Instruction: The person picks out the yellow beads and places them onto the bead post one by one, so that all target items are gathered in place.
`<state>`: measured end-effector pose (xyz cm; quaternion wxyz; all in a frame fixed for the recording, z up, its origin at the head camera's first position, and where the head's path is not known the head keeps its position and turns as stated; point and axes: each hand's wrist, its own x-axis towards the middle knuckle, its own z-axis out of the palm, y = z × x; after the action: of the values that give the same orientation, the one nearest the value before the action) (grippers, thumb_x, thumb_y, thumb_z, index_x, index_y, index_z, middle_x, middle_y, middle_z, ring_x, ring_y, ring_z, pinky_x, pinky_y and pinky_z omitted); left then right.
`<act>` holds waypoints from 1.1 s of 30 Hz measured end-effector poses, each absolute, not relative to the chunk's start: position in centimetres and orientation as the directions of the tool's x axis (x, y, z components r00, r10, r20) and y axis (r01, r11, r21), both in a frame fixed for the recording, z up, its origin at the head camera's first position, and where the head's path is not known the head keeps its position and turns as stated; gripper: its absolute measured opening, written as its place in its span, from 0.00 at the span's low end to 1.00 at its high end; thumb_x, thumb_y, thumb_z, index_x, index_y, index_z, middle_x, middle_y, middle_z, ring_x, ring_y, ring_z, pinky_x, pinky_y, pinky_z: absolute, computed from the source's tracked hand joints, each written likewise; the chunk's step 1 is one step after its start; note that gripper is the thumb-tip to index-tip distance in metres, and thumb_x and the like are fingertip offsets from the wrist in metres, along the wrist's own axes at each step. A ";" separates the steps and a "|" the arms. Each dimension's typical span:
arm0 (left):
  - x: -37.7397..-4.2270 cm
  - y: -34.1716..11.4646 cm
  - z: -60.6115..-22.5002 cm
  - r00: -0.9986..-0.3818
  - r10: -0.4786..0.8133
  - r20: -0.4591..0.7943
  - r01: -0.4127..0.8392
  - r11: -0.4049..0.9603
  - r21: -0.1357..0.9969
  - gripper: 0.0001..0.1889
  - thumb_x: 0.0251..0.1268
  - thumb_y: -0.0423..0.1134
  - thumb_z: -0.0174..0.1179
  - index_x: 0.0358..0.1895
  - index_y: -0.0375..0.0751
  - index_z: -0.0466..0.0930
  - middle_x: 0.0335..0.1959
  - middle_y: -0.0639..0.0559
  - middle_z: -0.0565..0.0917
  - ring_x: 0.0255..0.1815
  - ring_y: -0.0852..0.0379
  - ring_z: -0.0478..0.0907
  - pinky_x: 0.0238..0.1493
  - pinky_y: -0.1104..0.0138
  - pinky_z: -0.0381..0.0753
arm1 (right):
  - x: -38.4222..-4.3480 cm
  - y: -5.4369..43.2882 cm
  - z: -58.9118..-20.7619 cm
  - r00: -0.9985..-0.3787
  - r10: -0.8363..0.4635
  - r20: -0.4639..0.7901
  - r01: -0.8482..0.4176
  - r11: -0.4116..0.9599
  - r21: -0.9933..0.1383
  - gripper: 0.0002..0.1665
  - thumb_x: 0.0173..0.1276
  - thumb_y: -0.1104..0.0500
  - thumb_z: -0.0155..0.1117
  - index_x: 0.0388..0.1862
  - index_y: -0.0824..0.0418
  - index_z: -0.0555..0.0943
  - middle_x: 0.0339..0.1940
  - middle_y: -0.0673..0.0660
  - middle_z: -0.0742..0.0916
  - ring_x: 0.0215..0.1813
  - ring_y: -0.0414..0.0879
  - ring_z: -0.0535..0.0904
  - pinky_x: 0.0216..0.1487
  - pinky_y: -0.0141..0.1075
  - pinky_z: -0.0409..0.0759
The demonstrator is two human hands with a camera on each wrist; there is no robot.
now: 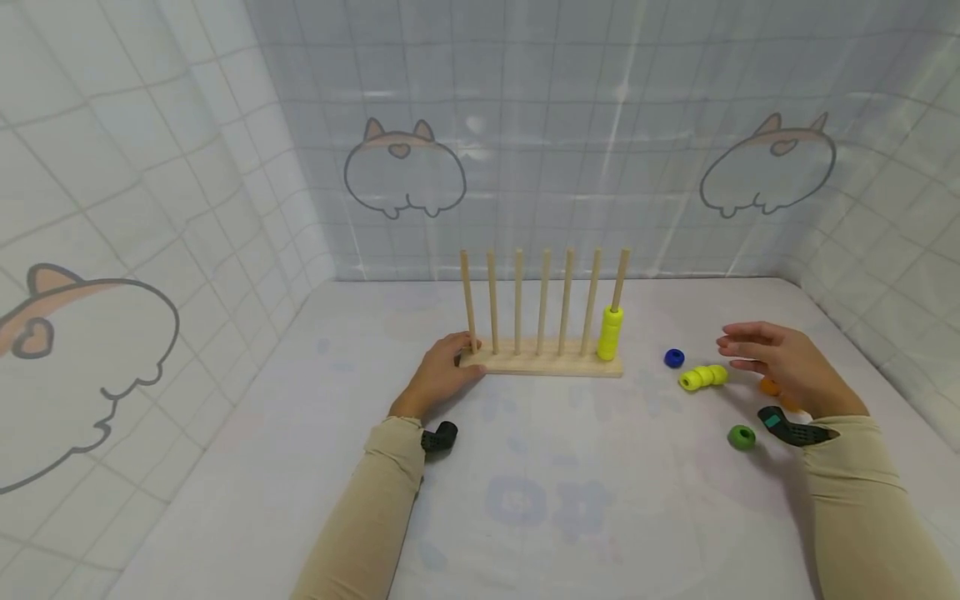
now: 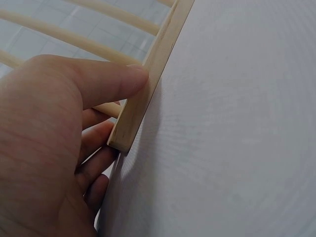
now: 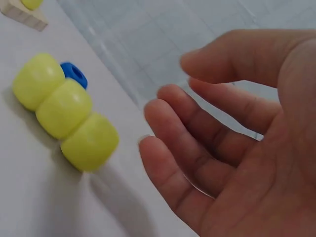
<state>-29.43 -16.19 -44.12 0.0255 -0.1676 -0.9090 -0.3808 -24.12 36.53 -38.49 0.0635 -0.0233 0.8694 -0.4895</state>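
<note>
A wooden peg rack point(image 1: 542, 363) with several upright pegs stands on the table. Yellow beads point(image 1: 610, 333) are stacked on its rightmost peg. My left hand point(image 1: 441, 377) grips the rack's left end; in the left wrist view the thumb point(image 2: 116, 81) lies along the base's front edge and the fingers are behind it. To the right, my right hand point(image 1: 787, 365) hovers with loosely bent fingers and nothing in them. Three yellow beads point(image 3: 64, 107) lie in a row just left of it, apart from the fingertips. Beyond them is a blue bead point(image 1: 674, 358).
A green bead point(image 1: 742, 437) lies nearer the front, left of the right wrist. Orange beads point(image 1: 769, 386) are partly hidden under the right hand. Tile-patterned sheets form walls point(image 1: 555, 142) behind and at both sides of the white-covered table point(image 1: 585, 450).
</note>
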 end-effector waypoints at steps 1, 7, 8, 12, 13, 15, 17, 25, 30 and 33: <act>-29.4 -16.2 -44.2 -0.943 0.283 0.174 0.322 0.654 0.684 0.22 0.65 0.43 0.67 0.61 0.41 0.79 0.72 0.44 0.70 0.74 0.43 0.63 0.73 0.52 0.62 | -24.1 36.8 -38.6 -0.990 -0.110 -0.094 0.022 0.528 -0.849 0.38 0.76 0.39 0.56 0.74 0.60 0.66 0.65 0.56 0.80 0.58 0.43 0.81 0.53 0.32 0.81; -29.3 -16.2 -44.4 -0.946 0.276 0.170 0.313 0.645 0.697 0.22 0.65 0.44 0.67 0.60 0.44 0.79 0.73 0.44 0.69 0.74 0.42 0.62 0.73 0.50 0.60 | -23.8 37.4 -38.9 -0.978 -0.169 -0.124 0.013 0.542 -0.841 0.36 0.76 0.44 0.58 0.73 0.63 0.66 0.65 0.59 0.79 0.55 0.39 0.81 0.52 0.30 0.80; -29.3 -16.3 -44.4 -0.946 0.277 0.171 0.315 0.644 0.698 0.22 0.65 0.44 0.67 0.60 0.44 0.79 0.73 0.44 0.69 0.74 0.42 0.62 0.73 0.49 0.60 | -23.8 37.4 -39.0 -0.975 -0.179 -0.128 0.008 0.552 -0.834 0.35 0.76 0.43 0.59 0.73 0.62 0.66 0.66 0.60 0.78 0.55 0.39 0.81 0.51 0.30 0.80; -29.2 -16.3 -44.2 -0.945 0.276 0.175 0.317 0.642 0.698 0.22 0.65 0.44 0.67 0.60 0.43 0.79 0.73 0.44 0.69 0.74 0.42 0.62 0.73 0.50 0.60 | -23.7 37.6 -39.0 -0.969 -0.217 -0.121 -0.034 0.598 -0.801 0.32 0.76 0.44 0.59 0.71 0.58 0.70 0.67 0.61 0.78 0.56 0.38 0.79 0.50 0.32 0.80; -29.2 -16.2 -44.2 -0.945 0.277 0.175 0.317 0.642 0.698 0.22 0.65 0.44 0.67 0.60 0.43 0.79 0.73 0.44 0.69 0.74 0.42 0.62 0.73 0.50 0.60 | -23.7 37.6 -39.0 -0.968 -0.225 -0.116 -0.046 0.606 -0.794 0.31 0.76 0.44 0.59 0.71 0.58 0.70 0.67 0.62 0.78 0.56 0.36 0.78 0.50 0.32 0.80; -29.3 -16.2 -44.2 -0.945 0.279 0.173 0.318 0.645 0.695 0.22 0.65 0.44 0.67 0.60 0.43 0.79 0.73 0.44 0.69 0.74 0.42 0.61 0.73 0.50 0.60 | -23.9 37.5 -39.0 -0.965 -0.238 -0.107 -0.067 0.622 -0.780 0.31 0.76 0.45 0.60 0.70 0.59 0.71 0.66 0.62 0.78 0.55 0.34 0.76 0.49 0.32 0.79; -29.3 -16.2 -44.2 -0.945 0.280 0.172 0.318 0.647 0.693 0.22 0.65 0.44 0.67 0.61 0.43 0.79 0.73 0.44 0.69 0.74 0.42 0.62 0.73 0.50 0.61 | -24.0 37.4 -39.0 -0.964 -0.245 -0.105 -0.083 0.650 -0.755 0.30 0.76 0.46 0.60 0.70 0.59 0.72 0.66 0.62 0.79 0.55 0.32 0.74 0.49 0.32 0.79; -29.4 -16.2 -44.2 -0.940 0.291 0.181 0.333 0.649 0.684 0.20 0.65 0.44 0.67 0.59 0.45 0.79 0.73 0.45 0.69 0.74 0.44 0.62 0.73 0.51 0.61 | -24.3 36.4 -38.8 -0.951 -0.287 -0.116 -0.133 0.717 -0.684 0.25 0.74 0.52 0.63 0.65 0.62 0.76 0.64 0.65 0.80 0.63 0.57 0.75 0.49 0.34 0.80; -29.2 -16.2 -44.1 -0.945 0.280 0.168 0.316 0.649 0.692 0.21 0.65 0.45 0.67 0.59 0.46 0.79 0.73 0.45 0.68 0.75 0.44 0.61 0.74 0.51 0.60 | -24.5 36.2 -39.1 -0.946 -0.299 -0.122 -0.137 0.714 -0.687 0.24 0.73 0.55 0.64 0.64 0.64 0.76 0.63 0.65 0.80 0.64 0.60 0.74 0.48 0.31 0.79; -29.1 -16.2 -44.0 -0.946 0.277 0.166 0.311 0.648 0.695 0.21 0.65 0.45 0.67 0.60 0.45 0.79 0.73 0.45 0.68 0.75 0.44 0.61 0.73 0.51 0.60 | -24.7 36.2 -39.3 -0.943 -0.310 -0.123 -0.142 0.707 -0.693 0.24 0.72 0.56 0.65 0.63 0.65 0.77 0.62 0.66 0.80 0.63 0.60 0.75 0.47 0.30 0.80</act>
<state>-29.10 -16.19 -44.02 0.0221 -0.1621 -0.9074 -0.3871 -24.68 36.18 -39.25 0.1160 -0.1231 0.9166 -0.3623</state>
